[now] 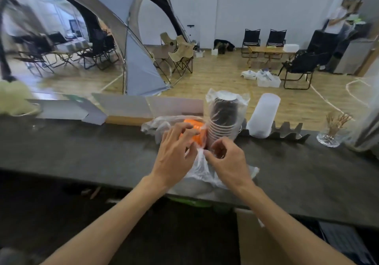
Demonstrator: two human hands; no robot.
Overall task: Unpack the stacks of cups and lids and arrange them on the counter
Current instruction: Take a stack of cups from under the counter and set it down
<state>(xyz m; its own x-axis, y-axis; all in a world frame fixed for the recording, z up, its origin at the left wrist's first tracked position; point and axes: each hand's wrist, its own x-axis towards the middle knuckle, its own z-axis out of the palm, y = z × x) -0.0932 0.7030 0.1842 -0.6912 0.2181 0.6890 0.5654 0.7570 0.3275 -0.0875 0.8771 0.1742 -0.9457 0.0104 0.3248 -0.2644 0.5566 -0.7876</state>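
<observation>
Nearest the camera, two bare forearms reach up from the bottom edge over the dark surface (82, 152). The left hand (174, 158) lies with fingers spread on loose clear plastic wrap (202, 170), its fingertips touching an orange stack (192, 130) that lies on its side inside the film, long axis running roughly left to right. The right hand (227, 162) is curled, thumb and forefinger pinched together on a fold of the same wrap; the two hands sit close, with a strip of bunched film between them. Whether the orange stack holds cups or lids is hard to tell (the plastic and the left fingers cover most of it).

Just behind the hands one stack of paper cups (222, 121) stands upright, long axis vertical, bases up and rims down, still sleeved in a clear bag. About eight white rims show at the bottom; the upper part is dark and blurred.

To its right a frosted sleeve (263, 117) leans slightly rightward, its contents indistinct. It rests in a jagged dark cardboard tray (291, 133). Farther right stands one glass vase (330, 137) of dried sprigs. Left of the cups, an open cardboard box (127, 110) shows its flaps.
</observation>
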